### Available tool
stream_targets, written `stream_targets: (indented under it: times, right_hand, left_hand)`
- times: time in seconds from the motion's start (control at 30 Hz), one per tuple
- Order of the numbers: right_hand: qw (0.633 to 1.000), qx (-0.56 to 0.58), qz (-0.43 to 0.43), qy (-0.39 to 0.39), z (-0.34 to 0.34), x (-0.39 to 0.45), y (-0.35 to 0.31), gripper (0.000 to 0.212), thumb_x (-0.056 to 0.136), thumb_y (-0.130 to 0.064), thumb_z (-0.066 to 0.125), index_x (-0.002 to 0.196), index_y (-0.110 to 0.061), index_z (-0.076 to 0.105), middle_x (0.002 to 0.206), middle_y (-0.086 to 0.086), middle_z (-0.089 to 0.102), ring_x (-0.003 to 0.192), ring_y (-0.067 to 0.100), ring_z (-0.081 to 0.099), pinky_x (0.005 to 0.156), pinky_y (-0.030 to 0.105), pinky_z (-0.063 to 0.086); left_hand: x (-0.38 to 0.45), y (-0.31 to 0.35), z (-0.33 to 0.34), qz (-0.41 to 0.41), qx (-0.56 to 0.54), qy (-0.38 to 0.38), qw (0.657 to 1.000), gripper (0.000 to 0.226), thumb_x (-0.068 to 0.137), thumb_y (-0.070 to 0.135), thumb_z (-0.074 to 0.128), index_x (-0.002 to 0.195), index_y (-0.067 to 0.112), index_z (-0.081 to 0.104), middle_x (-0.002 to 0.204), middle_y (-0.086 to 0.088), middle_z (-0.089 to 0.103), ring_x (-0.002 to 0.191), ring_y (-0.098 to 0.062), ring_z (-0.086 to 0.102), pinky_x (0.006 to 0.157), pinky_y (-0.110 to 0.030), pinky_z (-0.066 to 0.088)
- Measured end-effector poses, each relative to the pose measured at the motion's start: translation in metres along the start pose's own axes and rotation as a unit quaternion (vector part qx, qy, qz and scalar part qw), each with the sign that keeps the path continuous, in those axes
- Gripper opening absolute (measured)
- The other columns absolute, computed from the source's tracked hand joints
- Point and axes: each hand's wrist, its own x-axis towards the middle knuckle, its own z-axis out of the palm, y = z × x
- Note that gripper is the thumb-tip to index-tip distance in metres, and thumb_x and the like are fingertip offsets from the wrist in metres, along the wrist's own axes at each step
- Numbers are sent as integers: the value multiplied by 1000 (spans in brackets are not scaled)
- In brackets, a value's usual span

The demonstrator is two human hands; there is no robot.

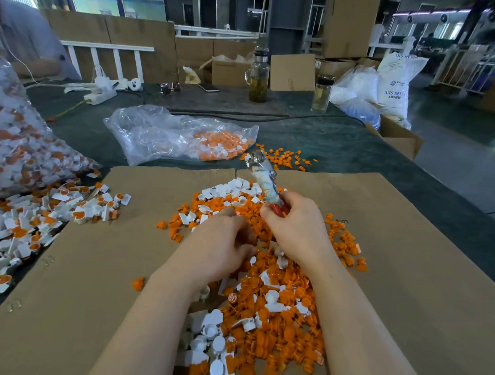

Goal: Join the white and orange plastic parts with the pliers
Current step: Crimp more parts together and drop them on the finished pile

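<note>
A heap of loose orange plastic parts mixed with white plastic parts covers the middle of a flat cardboard sheet. My right hand grips the red handles of the pliers, whose taped body and metal jaws point up and away from me. My left hand lies knuckles up on the heap, fingers curled down into the parts; what they hold is hidden.
Joined white-and-orange pieces lie spread at the left beside a full clear bag. A second, half-empty bag lies beyond the cardboard, with loose orange parts near it. Two bottles, a power strip and boxes stand at the back.
</note>
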Motion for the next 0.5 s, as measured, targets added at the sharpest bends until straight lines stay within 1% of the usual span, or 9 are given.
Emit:
stream_targets:
  times: [0.07,0.13,0.17,0.27,0.33,0.4,0.43,0.5]
  right_hand:
    - [1000,3,5,4,-1,0,0,12,93,-32,58,91,-20,62,72,-8,56,65,9,53,57,24,37]
    - [1000,9,13,8,-1,0,0,15,94,-33,57,95,-20,63,74,-6,58,67,10,54,59,26,39]
    - [1000,12,15,11,-1,0,0,15,94,-33,57,94,-19,63,73,-6,58,66,10,54,59,27,39]
    - [999,22,24,16,-2,0,1,15,94,-34,58,90,-20,62,68,-7,56,62,10,52,57,28,39]
    - [999,22,27,15,-2,1,1,16,94,-34,58,90,-20,62,69,-6,56,62,10,52,57,28,39]
    - [999,15,26,11,-1,1,1,16,94,-35,57,93,-20,63,71,-6,57,64,11,53,58,29,41]
    - [1000,12,25,9,-1,1,1,17,94,-35,57,95,-19,63,73,-6,57,66,12,54,59,30,42]
    - [1000,11,23,7,0,1,0,18,94,-34,57,98,-18,63,75,-6,57,70,13,54,61,30,43]
  left_hand:
    - [-1,-4,-2,-15,-30,-1,999,15,91,21,65,95,34,60,95,18,46,83,0,47,65,-9,33]
    - [-2,-10,-8,-35,-69,-5,997,21,89,13,63,100,31,65,101,14,52,86,2,49,66,-8,33]
    - [-3,-12,-11,-37,-82,-13,996,24,87,12,64,100,32,67,103,12,53,86,1,50,66,-10,35]
    - [-7,-11,-16,-27,-91,-60,994,23,84,20,70,99,37,68,97,11,45,85,-3,49,67,-16,36]
    - [-8,-9,-16,-22,-56,-84,995,24,83,27,71,105,37,67,95,9,40,90,-7,44,76,-23,41]
    - [-8,-6,-15,-24,-23,-90,995,25,83,32,72,107,37,66,96,8,39,95,-11,42,85,-29,44]
    - [-7,-6,-15,-24,-18,-91,995,24,84,34,72,107,37,66,97,8,39,95,-12,42,85,-29,44]
    - [-7,-5,-16,-24,-24,-92,995,23,83,37,74,105,36,65,97,10,40,91,-9,44,77,-24,42]
